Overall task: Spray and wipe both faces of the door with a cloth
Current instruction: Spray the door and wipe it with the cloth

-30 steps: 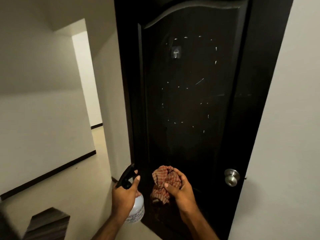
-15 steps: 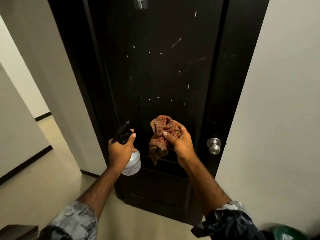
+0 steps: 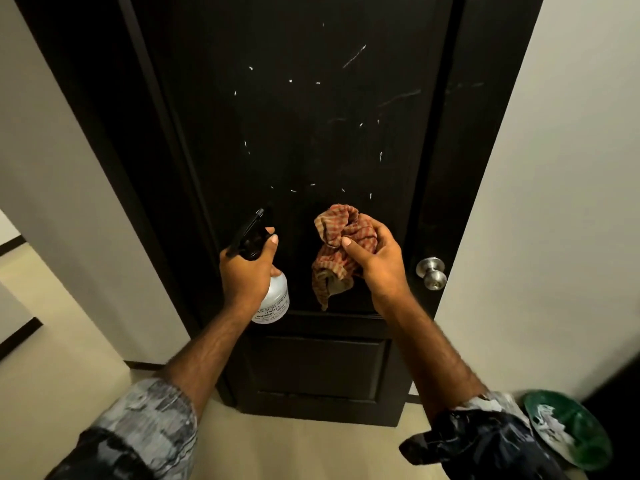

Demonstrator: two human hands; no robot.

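A black panelled door (image 3: 311, 133) fills the middle of the head view, its upper panel flecked with small white marks and streaks. My left hand (image 3: 246, 271) grips a white spray bottle (image 3: 275, 301) by its black trigger head, nozzle aimed up at the door. My right hand (image 3: 379, 261) holds a bunched red-and-tan checked cloth (image 3: 337, 251) just in front of the door, at mid height. A round silver knob (image 3: 431, 271) sits to the right of the cloth.
White walls flank the door on both sides. A green bin (image 3: 571, 434) with white scraps inside stands on the pale floor at lower right. A hallway with a dark skirting strip opens to the left.
The view has tilted down and closed in on the door, so the hook at the top has left the frame. Both hands sit higher in view, keeping bottle and cloth.
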